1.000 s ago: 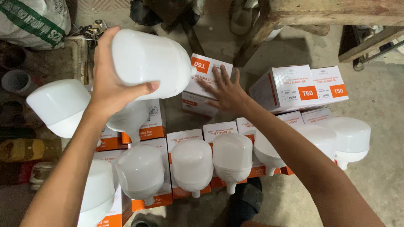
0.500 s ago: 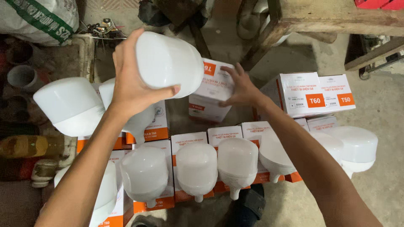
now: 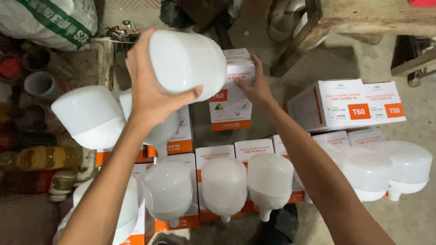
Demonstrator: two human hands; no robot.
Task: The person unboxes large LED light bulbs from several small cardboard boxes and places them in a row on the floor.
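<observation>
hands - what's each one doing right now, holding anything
Left hand: closed around a big white bulb, held up.
Right hand: fingers on the upright white and orange box; full grip cannot be told.

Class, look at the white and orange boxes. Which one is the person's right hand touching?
The upright box at the top centre, standing apart behind the row of bulbs. The right hand grips its upper right edge; the other boxes go untouched.

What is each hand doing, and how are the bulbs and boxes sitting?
Left hand: gripping a big white bulb, held up off the boxes.
Right hand: on an upright white-and-orange box.
Row of bulbs: lying on shut boxes.
Two boxes on the right: shut, lying on their sides.
</observation>
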